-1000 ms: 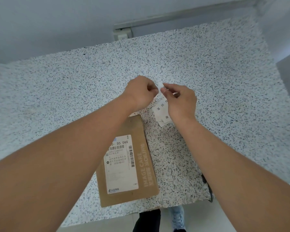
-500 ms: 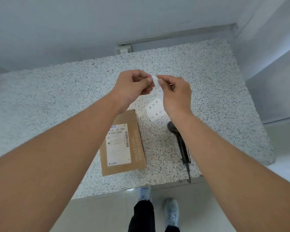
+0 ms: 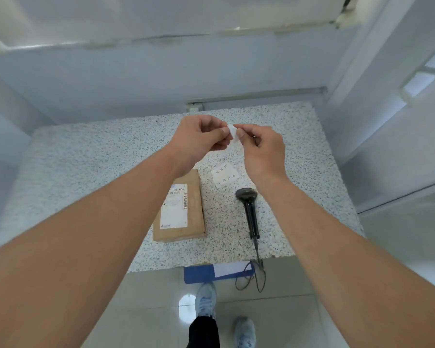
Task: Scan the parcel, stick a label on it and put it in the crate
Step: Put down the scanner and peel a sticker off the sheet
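Observation:
A brown cardboard parcel [image 3: 183, 209] with a white shipping label lies flat on the speckled table [image 3: 86, 167], below my hands. My left hand [image 3: 201, 139] and my right hand [image 3: 261, 149] are raised above the table, fingertips together, both pinching a small white label [image 3: 232, 131] between them. A sheet of white labels [image 3: 225, 174] lies on the table just right of the parcel's far end. A black handheld scanner [image 3: 249, 207] lies right of the parcel, its cable hanging over the front edge.
A blue crate edge [image 3: 199, 273] with a white sheet in it shows under the table's front edge. My shoes [image 3: 206, 300] stand on the tiled floor. Walls close the table at the back and right.
The view has pulled back and up, so more of the table, scanner and floor shows. My hands stay together on the small label, held a little higher above the table.

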Motion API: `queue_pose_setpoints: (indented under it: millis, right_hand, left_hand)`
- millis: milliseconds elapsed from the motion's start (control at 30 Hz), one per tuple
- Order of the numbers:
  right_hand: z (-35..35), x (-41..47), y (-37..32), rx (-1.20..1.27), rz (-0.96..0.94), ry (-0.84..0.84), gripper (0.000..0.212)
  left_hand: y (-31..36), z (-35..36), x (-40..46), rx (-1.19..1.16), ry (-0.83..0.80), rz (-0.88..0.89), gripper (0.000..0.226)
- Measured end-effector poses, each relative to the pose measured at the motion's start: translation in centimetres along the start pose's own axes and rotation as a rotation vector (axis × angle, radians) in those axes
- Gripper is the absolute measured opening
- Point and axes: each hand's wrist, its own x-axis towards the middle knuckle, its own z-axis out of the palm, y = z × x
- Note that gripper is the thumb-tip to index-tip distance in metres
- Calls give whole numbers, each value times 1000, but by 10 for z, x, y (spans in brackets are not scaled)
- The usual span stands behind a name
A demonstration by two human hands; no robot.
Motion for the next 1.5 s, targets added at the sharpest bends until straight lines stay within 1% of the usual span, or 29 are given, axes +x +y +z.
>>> queue_pose_setpoints:
  millis: [200,333,433,500,633,800,1033,1267,1500]
  right_hand:
    - [-30,-24,-25,-20,-100,35,18]
    - [-49,-41,-46,-21,-218,92,9]
    - [-61,-54,-61,-36,-285,67,15]
    - [-68,-61,-72,-56,-332,60,18]
    - [-83,-75,-94,-96,-406,66,19]
    - [-96,-92,-118,-107,-436,33,17]
    - [-102,-111,-144,-122,-435,20,17]
    - [-89,-131,-161,-128,-403,44,16]
    - [-65,-149,-177,-167,-438,47,19]
  left_hand:
    - [24,14,-34,34,17,62,8]
    - [41,20,-56,52,76,111,7]
    - [55,21,-72,55,83,141,2]
    - [65,22,-83,51,78,154,3]
    - [84,24,-106,64,88,190,2]
    - [104,23,-132,120,124,236,6]
    - [124,15,-155,327,143,355,7]
    - [130,-7,-167,536,140,403,5]
    - [128,-39,-179,560,106,415,9]
